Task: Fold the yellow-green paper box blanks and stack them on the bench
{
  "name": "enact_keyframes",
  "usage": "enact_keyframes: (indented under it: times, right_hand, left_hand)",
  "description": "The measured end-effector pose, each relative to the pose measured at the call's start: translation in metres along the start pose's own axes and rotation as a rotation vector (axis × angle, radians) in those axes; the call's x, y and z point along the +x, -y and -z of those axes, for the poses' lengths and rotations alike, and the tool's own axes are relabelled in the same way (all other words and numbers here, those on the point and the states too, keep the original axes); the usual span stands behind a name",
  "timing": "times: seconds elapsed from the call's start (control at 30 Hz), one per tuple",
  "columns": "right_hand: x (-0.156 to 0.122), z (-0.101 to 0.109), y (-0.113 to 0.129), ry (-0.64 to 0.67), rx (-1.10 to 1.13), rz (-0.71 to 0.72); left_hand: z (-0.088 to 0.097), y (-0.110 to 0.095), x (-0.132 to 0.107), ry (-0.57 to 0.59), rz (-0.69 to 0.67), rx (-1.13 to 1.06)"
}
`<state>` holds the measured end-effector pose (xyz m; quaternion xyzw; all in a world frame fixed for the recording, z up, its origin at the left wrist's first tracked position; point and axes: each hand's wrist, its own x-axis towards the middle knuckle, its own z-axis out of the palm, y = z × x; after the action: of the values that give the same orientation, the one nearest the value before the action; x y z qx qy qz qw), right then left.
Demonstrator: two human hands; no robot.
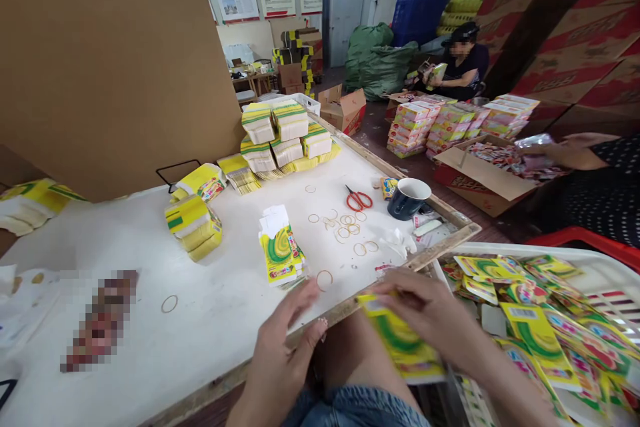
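My right hand (430, 307) grips a yellow and green flat carton (400, 340) at its top edge, over the front rim of the table and above my lap. Both are slightly blurred. My left hand (287, 340) is at the table edge with thumb and fingers apart and nothing between them. Just beyond it lies a small stack of yellow and green cartons (280, 253) with white flaps sticking out at the far end. A rubber band (325, 280) rests beside the left fingertips. To the right, a white plastic basket (615, 267) holds a heap of similar cartons.
On the white table (225, 307) are loose rubber bands, red-handled scissors (359, 200), a dark mug (407, 199) and bundled cartons (195, 227). More bundles (275, 137) are piled at the back. An open cardboard box (475, 180) and two other people are on the right.
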<state>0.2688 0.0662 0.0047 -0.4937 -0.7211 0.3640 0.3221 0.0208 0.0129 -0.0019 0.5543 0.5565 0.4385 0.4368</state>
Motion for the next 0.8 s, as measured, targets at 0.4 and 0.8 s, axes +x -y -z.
enact_keyframes:
  times: [0.4,0.8]
  right_hand:
    - [-0.001,-0.02,0.002,0.25,-0.108,-0.115]
    - [0.033,-0.102,0.032,0.092,0.872,-0.314]
  left_hand:
    - [0.056,0.034,0.055,-0.102,-0.331,0.856]
    - [0.044,0.026,0.029,-0.3,-0.904,0.83]
